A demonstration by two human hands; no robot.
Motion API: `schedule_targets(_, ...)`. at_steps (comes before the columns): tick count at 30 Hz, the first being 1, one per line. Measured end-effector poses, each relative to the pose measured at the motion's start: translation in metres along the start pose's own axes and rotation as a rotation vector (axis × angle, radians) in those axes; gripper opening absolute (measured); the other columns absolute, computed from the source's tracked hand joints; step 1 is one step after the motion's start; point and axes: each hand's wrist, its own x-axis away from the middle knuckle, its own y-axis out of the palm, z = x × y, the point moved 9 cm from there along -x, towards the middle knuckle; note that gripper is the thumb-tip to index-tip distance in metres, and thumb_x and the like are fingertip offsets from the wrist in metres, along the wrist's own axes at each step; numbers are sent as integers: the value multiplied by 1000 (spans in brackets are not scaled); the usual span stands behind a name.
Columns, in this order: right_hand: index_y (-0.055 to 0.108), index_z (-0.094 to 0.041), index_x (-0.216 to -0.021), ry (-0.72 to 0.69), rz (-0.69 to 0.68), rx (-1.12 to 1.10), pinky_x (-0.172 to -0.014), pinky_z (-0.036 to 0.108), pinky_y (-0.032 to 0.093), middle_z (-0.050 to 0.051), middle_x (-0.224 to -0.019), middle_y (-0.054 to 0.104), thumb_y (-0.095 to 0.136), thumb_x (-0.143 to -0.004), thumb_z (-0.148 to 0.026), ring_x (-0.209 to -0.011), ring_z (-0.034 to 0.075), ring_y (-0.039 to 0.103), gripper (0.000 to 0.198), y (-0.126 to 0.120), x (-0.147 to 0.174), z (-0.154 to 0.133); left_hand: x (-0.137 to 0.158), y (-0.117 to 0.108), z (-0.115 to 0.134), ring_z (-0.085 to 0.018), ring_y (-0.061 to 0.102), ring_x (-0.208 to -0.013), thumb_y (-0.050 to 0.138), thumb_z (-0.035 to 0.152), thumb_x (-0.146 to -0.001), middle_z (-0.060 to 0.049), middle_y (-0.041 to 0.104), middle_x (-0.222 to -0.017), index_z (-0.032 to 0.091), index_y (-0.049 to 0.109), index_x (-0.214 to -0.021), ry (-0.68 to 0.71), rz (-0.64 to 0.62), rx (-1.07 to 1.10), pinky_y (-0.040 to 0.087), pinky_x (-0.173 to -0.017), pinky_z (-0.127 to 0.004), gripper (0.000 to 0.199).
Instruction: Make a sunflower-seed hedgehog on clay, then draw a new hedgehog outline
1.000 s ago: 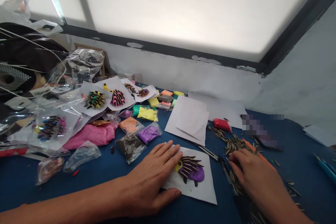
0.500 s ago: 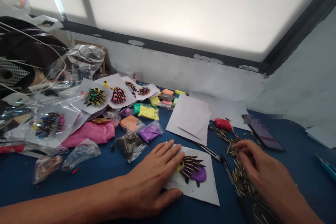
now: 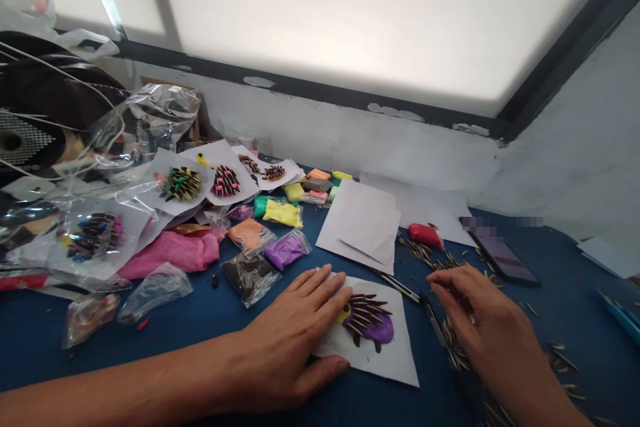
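Note:
My left hand (image 3: 305, 333) lies flat with fingers stretched on the left part of a white paper sheet (image 3: 400, 370). On that sheet is a clay hedgehog (image 3: 379, 327) with a purple body, a yellow head, dark feet and striped seeds stuck in as spines. The fingertips partly cover the head. To the right of the sheet hovers my right hand (image 3: 487, 323), thumb and forefinger pinched; whatever is between them is too small or hidden to make out. Below and around this hand lie loose striped sunflower seeds (image 3: 453, 343), partly covered by it.
Bagged clay, including a purple pack (image 3: 287, 250) and a red pack (image 3: 425, 235), lies behind. Other seed-spined hedgehogs (image 3: 226, 181) on paper sit left. Blank sheets (image 3: 360, 220), a phone (image 3: 505, 253), a pen (image 3: 434, 320) and a craft knife (image 3: 397, 285) are nearby.
My right hand has moved left, from over the seed pile toward the paper, with its fingers pinched. My left hand stays pressed on the sheet.

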Motion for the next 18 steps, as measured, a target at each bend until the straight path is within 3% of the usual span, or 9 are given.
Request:
schedule_targets(9, 68, -21, -100, -213, 79, 242, -68, 31, 53, 7, -94, 75, 36, -100, -31, -83, 21, 72, 33, 3, 8, -18, -1, 1, -1, -33, 11, -148, 52, 47, -95, -15, 17, -160, 11, 26, -155, 4, -8, -20, 16, -118, -55, 75)
schedule_targets(14, 68, -21, -96, -216, 69, 197, -65, 30, 54, 7, -86, 75, 39, -99, -31, -79, 21, 74, 31, 4, 8, -22, 1, 1, -2, -35, 10, -148, 54, 46, -94, -14, 18, -160, 12, 25, -155, 0, -3, -6, 16, -118, -57, 76)
schedule_targets(18, 64, -21, -91, -195, 82, 186, -50, 27, 52, 6, -77, 75, 39, -96, -29, -63, 19, 73, 26, 4, 9, -26, 1, 3, -3, -34, 9, -148, 53, 46, -95, -13, 17, -161, 13, 21, -156, 6, 8, -14, 17, -118, -56, 77)
